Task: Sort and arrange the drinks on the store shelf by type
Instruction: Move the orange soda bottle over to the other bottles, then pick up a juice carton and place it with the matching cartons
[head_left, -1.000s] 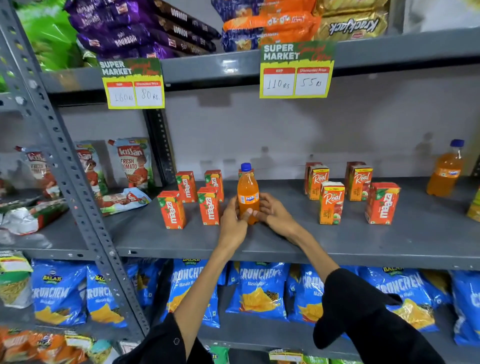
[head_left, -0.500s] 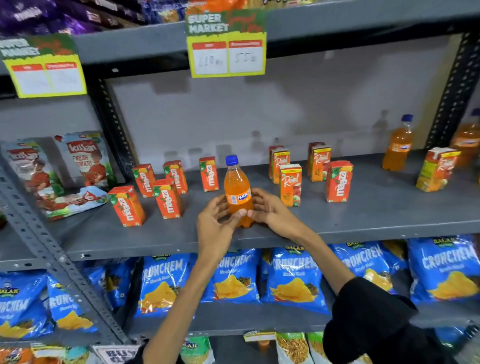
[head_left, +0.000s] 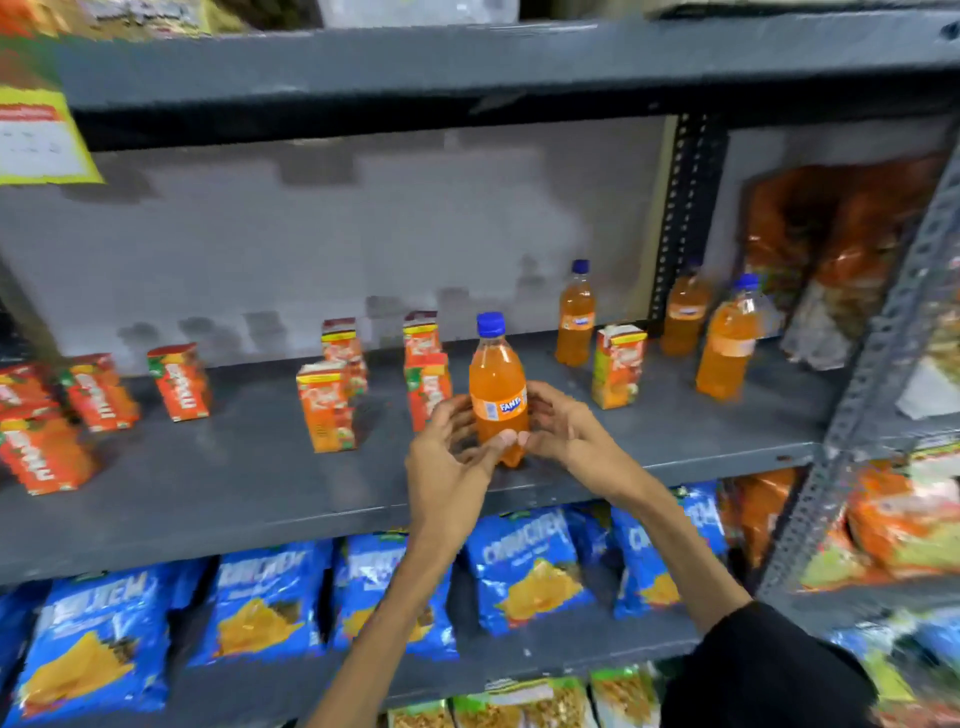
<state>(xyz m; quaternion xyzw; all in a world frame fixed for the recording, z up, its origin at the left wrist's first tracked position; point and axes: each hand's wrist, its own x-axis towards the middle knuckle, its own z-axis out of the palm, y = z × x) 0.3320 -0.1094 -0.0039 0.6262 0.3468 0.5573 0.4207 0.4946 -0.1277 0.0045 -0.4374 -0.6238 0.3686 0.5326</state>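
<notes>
An orange Fanta bottle (head_left: 497, 384) with a blue cap is upright over the front of the grey shelf (head_left: 208, 483). My left hand (head_left: 447, 462) and my right hand (head_left: 563, 426) both grip its lower half from either side. Three more orange bottles stand at the back right: one (head_left: 575, 317), one (head_left: 687, 317) and one (head_left: 730, 343). Orange-yellow juice cartons (head_left: 327, 405) stand in the middle, with one (head_left: 618, 366) between the bottles. Red mango cartons (head_left: 179, 382) are grouped at the left, and one (head_left: 428, 387) stands just behind my left hand.
Blue chip bags (head_left: 530, 566) fill the shelf below. A perforated steel upright (head_left: 878, 374) bounds the shelf on the right, with orange snack packs (head_left: 841, 249) beyond it. A yellow price tag (head_left: 36, 140) hangs from the upper shelf at the left.
Both hands have carried the Fanta bottle to the right along the shelf, past the juice cartons. The view has swung right, bringing more bottles and the right upright into sight.
</notes>
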